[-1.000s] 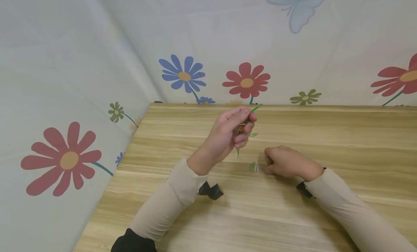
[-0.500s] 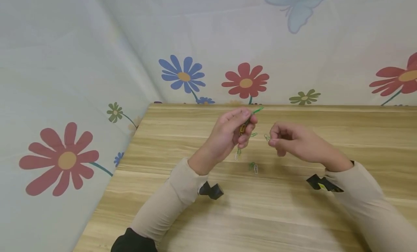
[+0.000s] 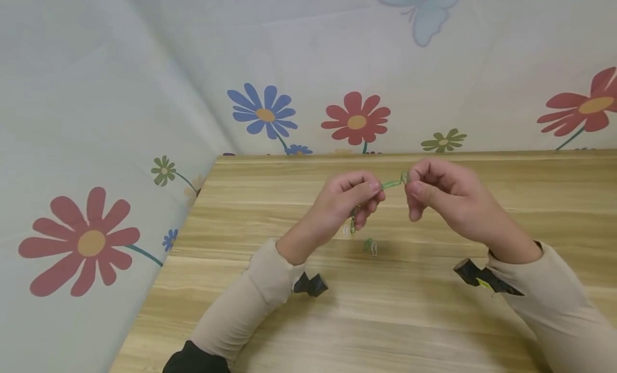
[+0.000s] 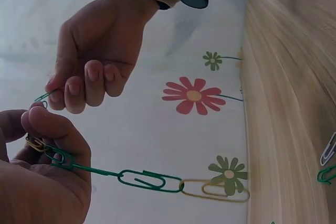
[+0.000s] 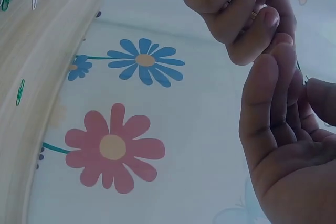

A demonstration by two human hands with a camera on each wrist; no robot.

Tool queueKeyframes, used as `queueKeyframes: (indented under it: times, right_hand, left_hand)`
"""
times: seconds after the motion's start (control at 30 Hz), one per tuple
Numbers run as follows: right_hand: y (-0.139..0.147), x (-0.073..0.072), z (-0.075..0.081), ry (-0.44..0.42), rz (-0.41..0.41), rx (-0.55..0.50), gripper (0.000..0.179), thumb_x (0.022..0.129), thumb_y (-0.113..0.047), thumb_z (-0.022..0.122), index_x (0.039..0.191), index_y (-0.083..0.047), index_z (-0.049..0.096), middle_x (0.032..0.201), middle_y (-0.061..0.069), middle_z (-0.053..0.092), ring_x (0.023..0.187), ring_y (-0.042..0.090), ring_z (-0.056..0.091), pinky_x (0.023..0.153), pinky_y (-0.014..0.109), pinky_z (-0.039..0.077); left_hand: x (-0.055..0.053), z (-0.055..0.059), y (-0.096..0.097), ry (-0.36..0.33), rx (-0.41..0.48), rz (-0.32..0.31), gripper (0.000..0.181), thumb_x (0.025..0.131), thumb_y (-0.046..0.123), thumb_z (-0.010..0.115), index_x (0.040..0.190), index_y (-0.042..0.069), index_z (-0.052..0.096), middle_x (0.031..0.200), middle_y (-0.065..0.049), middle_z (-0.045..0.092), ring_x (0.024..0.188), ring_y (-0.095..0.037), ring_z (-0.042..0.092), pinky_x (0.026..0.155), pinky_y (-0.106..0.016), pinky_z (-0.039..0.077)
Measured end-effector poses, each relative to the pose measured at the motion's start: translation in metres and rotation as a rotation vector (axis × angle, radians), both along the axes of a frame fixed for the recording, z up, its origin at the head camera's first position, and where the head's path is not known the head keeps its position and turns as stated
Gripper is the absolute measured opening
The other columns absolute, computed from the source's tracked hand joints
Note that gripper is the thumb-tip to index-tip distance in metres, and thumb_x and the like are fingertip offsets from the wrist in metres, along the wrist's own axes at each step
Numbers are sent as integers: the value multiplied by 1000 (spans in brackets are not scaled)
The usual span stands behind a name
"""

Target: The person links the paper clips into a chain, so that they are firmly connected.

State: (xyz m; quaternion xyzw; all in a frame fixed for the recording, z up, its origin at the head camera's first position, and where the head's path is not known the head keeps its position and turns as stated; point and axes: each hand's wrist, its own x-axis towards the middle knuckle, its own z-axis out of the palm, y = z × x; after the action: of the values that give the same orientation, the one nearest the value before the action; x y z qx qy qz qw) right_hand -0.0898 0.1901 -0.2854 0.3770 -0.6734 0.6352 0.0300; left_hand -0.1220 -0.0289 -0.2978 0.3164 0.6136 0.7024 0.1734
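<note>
Green and gold, the paperclip chain (image 4: 152,173) is pinched by the left hand (image 3: 332,208) and dangles below it, its long axis running downwards, while one green link (image 3: 391,185) points sideways towards the right hand (image 3: 465,212), which pinches a green paperclip (image 3: 404,178). The right wrist view shows a loose green clip (image 5: 20,93) on the wooden table (image 3: 385,319), hidden in the head view.

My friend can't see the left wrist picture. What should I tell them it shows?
The left hand holds a dangling chain of green and gold paper clips, while the right hand pinches a green clip. Behind are a flowery wall and wooden table with loose clips.
</note>
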Motion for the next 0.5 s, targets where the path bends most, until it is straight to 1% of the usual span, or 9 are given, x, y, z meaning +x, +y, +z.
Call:
queueKeyframes:
  times: [0.17,0.27,0.37,0.5]
  right_hand:
    - [-4,3,-2,19,-34,-13,9,94,10,43,94,5,50,72,15,54,61,24,59,59,28,51]
    - [-5,5,-1,29,-61,1,7,94,9,45,94,5,50,74,15,54,62,24,58,58,28,50]
    - [-5,7,1,46,-118,76,5,95,6,48,94,3,51,74,12,55,62,22,58,58,27,49]
    - [-4,11,6,47,-205,225,2,94,0,53,94,-2,54,74,6,56,63,19,58,60,27,50]
  left_hand:
    - [2,-1,0,5,7,-7,19,96,11,51,85,-4,58,69,-10,50,52,-18,41,45,-26,39]
    - [3,-1,0,20,4,-12,19,96,10,51,85,-4,58,69,-10,50,52,-18,41,45,-26,39]
    - [3,-1,0,33,1,-14,19,96,10,52,85,-5,57,69,-10,50,52,-19,41,46,-26,39]
    - [2,0,-2,39,16,7,19,95,9,51,85,-5,57,69,-10,50,52,-18,42,45,-26,40]
